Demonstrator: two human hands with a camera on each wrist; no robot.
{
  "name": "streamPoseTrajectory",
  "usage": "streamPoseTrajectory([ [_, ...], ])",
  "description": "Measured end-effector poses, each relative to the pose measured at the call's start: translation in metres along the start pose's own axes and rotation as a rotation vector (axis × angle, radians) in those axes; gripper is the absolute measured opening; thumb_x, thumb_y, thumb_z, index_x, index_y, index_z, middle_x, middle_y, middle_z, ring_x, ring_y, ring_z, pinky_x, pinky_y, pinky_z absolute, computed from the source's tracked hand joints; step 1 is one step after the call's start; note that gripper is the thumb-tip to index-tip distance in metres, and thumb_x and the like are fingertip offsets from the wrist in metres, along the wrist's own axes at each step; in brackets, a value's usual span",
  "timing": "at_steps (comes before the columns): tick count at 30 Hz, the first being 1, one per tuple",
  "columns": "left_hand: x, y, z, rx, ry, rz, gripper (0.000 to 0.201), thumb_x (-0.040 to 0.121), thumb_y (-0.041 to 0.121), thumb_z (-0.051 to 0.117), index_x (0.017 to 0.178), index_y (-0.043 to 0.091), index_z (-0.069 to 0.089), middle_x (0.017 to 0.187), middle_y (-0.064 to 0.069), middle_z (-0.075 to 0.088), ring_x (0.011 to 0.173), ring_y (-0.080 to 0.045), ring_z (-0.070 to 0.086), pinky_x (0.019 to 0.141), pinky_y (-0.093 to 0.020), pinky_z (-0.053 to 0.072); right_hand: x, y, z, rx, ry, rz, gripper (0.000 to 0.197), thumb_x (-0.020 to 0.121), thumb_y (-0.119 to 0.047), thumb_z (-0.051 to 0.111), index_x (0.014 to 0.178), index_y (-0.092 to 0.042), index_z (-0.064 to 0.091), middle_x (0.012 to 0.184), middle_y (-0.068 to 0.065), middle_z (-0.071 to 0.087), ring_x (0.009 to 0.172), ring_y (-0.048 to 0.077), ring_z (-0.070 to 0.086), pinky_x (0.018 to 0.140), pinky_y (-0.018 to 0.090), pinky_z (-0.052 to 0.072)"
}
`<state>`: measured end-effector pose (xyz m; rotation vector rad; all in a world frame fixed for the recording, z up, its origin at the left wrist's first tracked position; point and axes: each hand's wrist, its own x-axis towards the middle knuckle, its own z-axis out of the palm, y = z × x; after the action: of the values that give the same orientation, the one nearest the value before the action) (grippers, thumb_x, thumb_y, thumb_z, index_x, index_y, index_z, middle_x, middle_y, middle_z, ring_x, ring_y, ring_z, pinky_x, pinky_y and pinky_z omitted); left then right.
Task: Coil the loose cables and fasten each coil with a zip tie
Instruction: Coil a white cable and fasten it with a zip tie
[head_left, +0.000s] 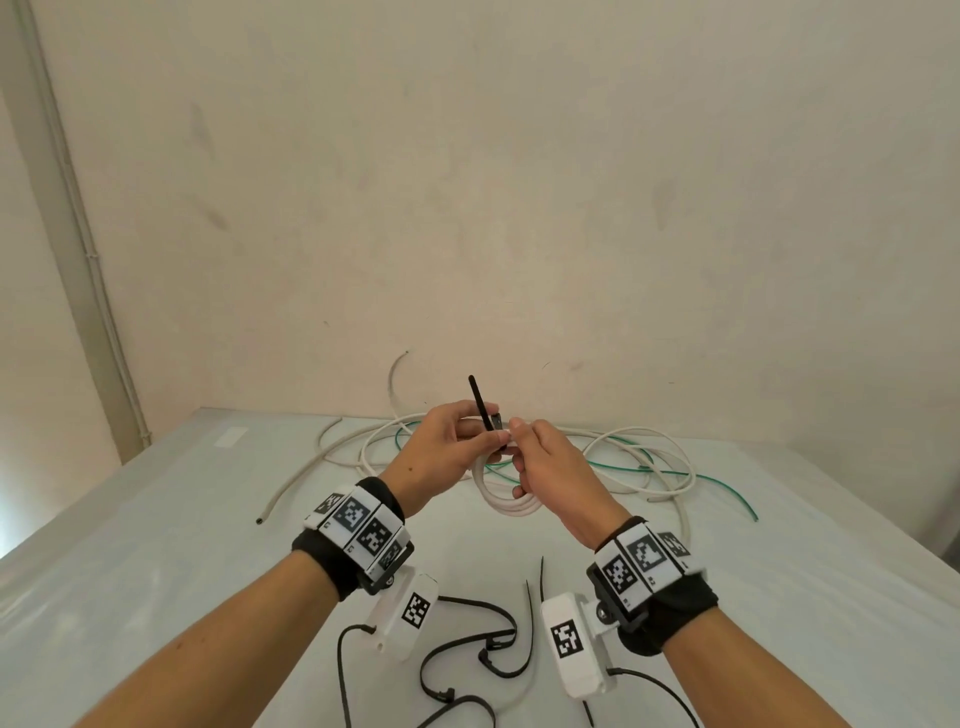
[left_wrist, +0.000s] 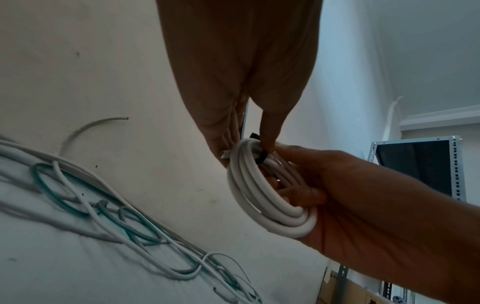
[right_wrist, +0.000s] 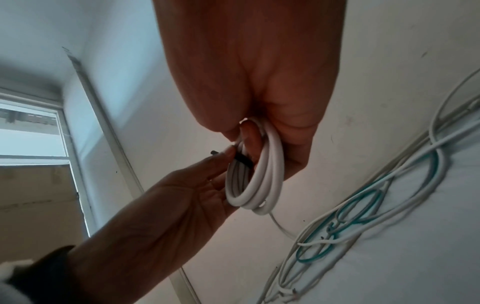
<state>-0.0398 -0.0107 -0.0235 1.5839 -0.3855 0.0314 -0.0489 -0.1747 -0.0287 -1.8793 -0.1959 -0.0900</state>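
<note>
A small coil of white cable hangs between my hands above the table. A black zip tie wraps the coil's top, its tail sticking up. My left hand pinches the zip tie at the coil's top. My right hand grips the coil, thumb on top and fingers through the loop. In the left wrist view the zip tie crosses the coil under my left hand's fingertips. In the right wrist view the coil sits in my right hand, and my left hand holds the zip tie.
Loose white cables and a green one lie tangled at the back of the pale table, against the wall. Several black zip ties lie near the front edge under my wrists. A metal rack stands to the right.
</note>
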Motion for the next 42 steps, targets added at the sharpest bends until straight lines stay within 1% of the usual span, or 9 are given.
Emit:
streamPoseTrajectory([
  [2, 0.000, 0.001, 0.000, 0.019, -0.003, 0.013, 0.036, 0.097, 0.009, 0.071, 0.130, 0.002, 0.058, 0.109, -0.018, 0.077, 0.101, -0.030, 0.076, 0.095, -0.037, 0.060, -0.001, 0.001, 0.000, -0.017, 0.021, -0.005, 0.039, 0.105, -0.053, 0.045, 0.102, -0.016, 0.059, 0.081, -0.013, 0.062, 0.050, 0.006, 0.057, 0.084, 0.053, 0.060],
  [6, -0.001, 0.006, 0.002, 0.064, 0.008, 0.035, 0.035, 0.095, 0.009, 0.073, 0.127, 0.002, 0.061, 0.106, -0.017, 0.078, 0.095, -0.025, 0.078, 0.088, -0.031, 0.061, -0.008, -0.007, -0.005, -0.215, 0.072, -0.115, 0.041, 0.105, -0.056, 0.044, 0.097, -0.018, 0.057, 0.082, -0.004, 0.069, 0.063, 0.019, 0.070, 0.057, 0.021, 0.052],
  [10, 0.001, 0.004, 0.001, 0.149, 0.030, 0.070, 0.032, 0.094, 0.011, 0.074, 0.124, 0.004, 0.064, 0.102, -0.012, 0.080, 0.093, -0.021, 0.078, 0.087, -0.033, 0.061, -0.013, -0.010, -0.005, -0.227, 0.107, -0.188, 0.038, 0.105, -0.049, 0.049, 0.095, -0.015, 0.061, 0.090, 0.006, 0.070, 0.068, 0.022, 0.072, 0.044, 0.010, 0.041],
  [17, 0.001, 0.005, 0.004, 0.304, 0.058, 0.125, 0.035, 0.094, 0.018, 0.076, 0.126, 0.006, 0.067, 0.102, -0.005, 0.080, 0.091, -0.018, 0.078, 0.089, -0.036, 0.062, -0.011, -0.006, -0.001, -0.167, 0.154, -0.190, 0.030, 0.103, -0.046, 0.057, 0.088, -0.020, 0.067, 0.081, -0.005, 0.071, 0.050, 0.016, 0.067, 0.049, 0.018, 0.046],
  [23, -0.002, -0.001, 0.004, 0.360, 0.057, 0.158, 0.034, 0.090, 0.023, 0.079, 0.121, 0.012, 0.070, 0.099, 0.000, 0.080, 0.092, -0.017, 0.078, 0.090, -0.044, 0.061, -0.004, -0.001, 0.004, -0.171, 0.125, -0.210, 0.018, 0.102, -0.040, 0.057, 0.089, -0.031, 0.065, 0.067, -0.022, 0.063, 0.058, 0.001, 0.053, 0.068, 0.036, 0.052],
  [30, -0.006, 0.018, -0.008, -0.040, -0.081, -0.029, 0.030, 0.102, 0.015, 0.057, 0.132, 0.017, 0.065, 0.113, -0.017, 0.076, 0.104, -0.035, 0.074, 0.093, -0.042, 0.058, -0.010, -0.002, -0.005, 0.136, -0.002, -0.132, 0.022, 0.107, -0.034, 0.053, 0.097, -0.021, 0.068, 0.073, -0.017, 0.063, 0.055, 0.000, 0.048, 0.058, 0.028, 0.041],
  [33, -0.002, 0.015, -0.010, 0.068, 0.006, 0.032, 0.028, 0.110, 0.018, 0.047, 0.131, 0.018, 0.067, 0.106, -0.009, 0.079, 0.088, -0.019, 0.075, 0.072, -0.025, 0.056, -0.011, 0.001, -0.005, 0.225, -0.044, -0.123, 0.023, 0.107, -0.035, 0.053, 0.092, -0.028, 0.069, 0.072, -0.018, 0.059, 0.053, 0.004, 0.038, 0.056, 0.027, 0.039],
  [37, 0.004, 0.000, -0.012, 0.275, 0.012, 0.105, 0.031, 0.109, 0.014, 0.049, 0.132, 0.020, 0.069, 0.100, -0.017, 0.078, 0.086, -0.030, 0.074, 0.077, -0.031, 0.061, -0.015, -0.005, 0.001, 0.321, -0.091, -0.148, 0.022, 0.108, -0.032, 0.051, 0.097, -0.019, 0.065, 0.070, -0.014, 0.057, 0.052, 0.003, 0.041, 0.056, 0.026, 0.035],
  [42, -0.001, 0.006, -0.015, 0.345, -0.185, 0.086, 0.031, 0.108, 0.009, 0.050, 0.121, 0.023, 0.074, 0.094, 0.009, 0.079, 0.091, -0.010, 0.075, 0.081, -0.033, 0.063, -0.013, -0.005, 0.000, 0.352, -0.079, -0.138, 0.021, 0.107, -0.034, 0.053, 0.100, -0.019, 0.066, 0.070, -0.009, 0.051, 0.053, 0.006, 0.033, 0.055, 0.026, 0.034],
])
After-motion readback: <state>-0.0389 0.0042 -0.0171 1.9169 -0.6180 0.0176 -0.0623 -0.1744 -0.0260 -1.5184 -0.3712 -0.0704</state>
